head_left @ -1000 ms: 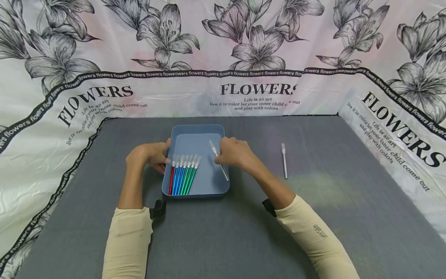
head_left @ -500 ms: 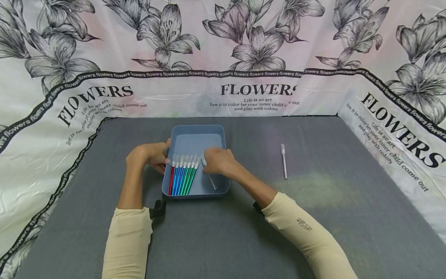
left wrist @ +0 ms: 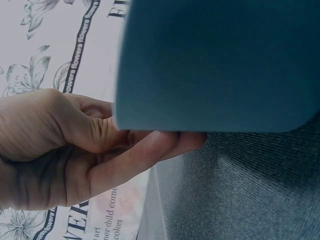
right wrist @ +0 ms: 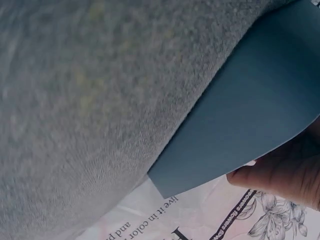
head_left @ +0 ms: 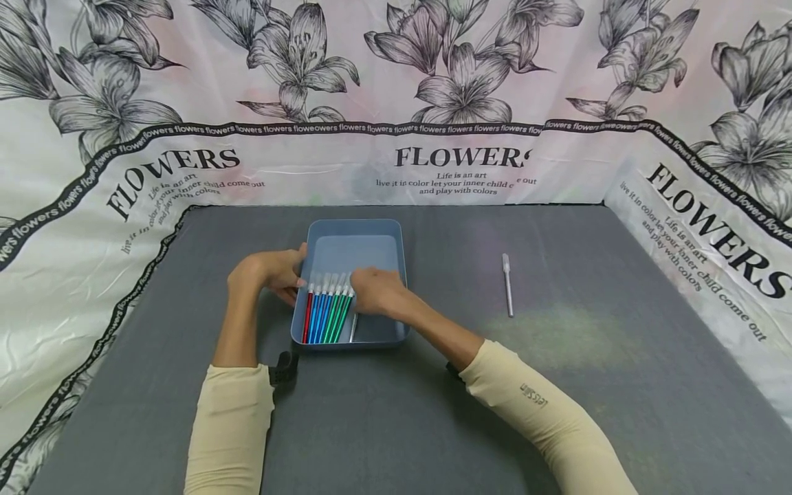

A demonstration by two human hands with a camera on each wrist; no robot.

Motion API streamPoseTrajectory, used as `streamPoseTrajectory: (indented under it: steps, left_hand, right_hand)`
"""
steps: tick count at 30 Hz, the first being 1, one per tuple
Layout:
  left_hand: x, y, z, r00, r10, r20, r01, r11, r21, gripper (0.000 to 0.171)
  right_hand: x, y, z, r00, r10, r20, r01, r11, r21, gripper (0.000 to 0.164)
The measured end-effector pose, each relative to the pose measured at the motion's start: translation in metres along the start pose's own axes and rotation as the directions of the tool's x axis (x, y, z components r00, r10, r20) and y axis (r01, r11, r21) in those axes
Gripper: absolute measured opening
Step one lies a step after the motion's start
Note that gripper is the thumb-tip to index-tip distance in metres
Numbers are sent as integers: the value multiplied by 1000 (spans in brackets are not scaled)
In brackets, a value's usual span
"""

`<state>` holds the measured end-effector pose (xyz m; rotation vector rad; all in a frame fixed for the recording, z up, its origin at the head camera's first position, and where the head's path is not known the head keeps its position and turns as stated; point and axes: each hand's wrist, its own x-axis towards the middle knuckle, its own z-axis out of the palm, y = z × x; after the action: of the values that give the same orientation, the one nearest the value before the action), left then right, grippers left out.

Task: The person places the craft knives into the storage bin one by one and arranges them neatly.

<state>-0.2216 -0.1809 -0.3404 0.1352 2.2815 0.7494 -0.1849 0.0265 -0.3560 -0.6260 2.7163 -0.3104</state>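
A blue-grey tray [head_left: 355, 244] stands on the table in the head view. My left hand [head_left: 275, 272] grips its left side; the left wrist view has the thumb and fingers at the edge of the tray wall [left wrist: 215, 70]. Inside the tray, my right hand [head_left: 379, 292] pinches a silver-grey pen [head_left: 353, 330], whose upper part the hand hides. That pen stands right beside a row of capped pens: a red pen [head_left: 306, 318], several blue pens [head_left: 320, 320] and several green pens [head_left: 338, 318]. In the right wrist view, the tray's outer wall hides most of the hand [right wrist: 280, 172].
Another silver-grey pen [head_left: 508, 285] with a pale cap lies on the grey cloth [head_left: 557, 405], right of the tray. A white flower-printed sheet [head_left: 346, 168] rises along the table's back and sides.
My right hand has moved left across the tray, bringing the silver-grey pen up to the row's right end. The pen now leans like the green ones. My left hand keeps its grip.
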Motion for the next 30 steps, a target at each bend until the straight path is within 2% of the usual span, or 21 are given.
streamPoseTrajectory:
  steps: [5, 16, 21, 24, 30]
  left_hand:
    - [2, -1, 1, 1000, -23, -22, 23, 1000, 1, 88]
    - [2, -1, 0, 1000, -28, -13, 28, 1000, 10, 89]
    - [2, -1, 2, 999, -28, -24, 29, 999, 20, 89]
    - [1, -1, 2, 999, -26, -26, 26, 1000, 14, 90]
    - [0, -1, 1, 999, -27, -35, 27, 1000, 14, 91]
  right_hand:
    - [1, -1, 2, 999, -46, -2, 46, 999, 11, 44]
    - [1, 0, 2, 1000, -31, 0, 31, 998, 49, 38]
    - [-2, 4, -2, 998, -60, -13, 60, 996, 62, 37]
    - [-6, 10, -9, 996, -83, -21, 84, 994, 62, 40]
    - [-18, 23, -27, 995, -96, -23, 98, 990, 104, 56]
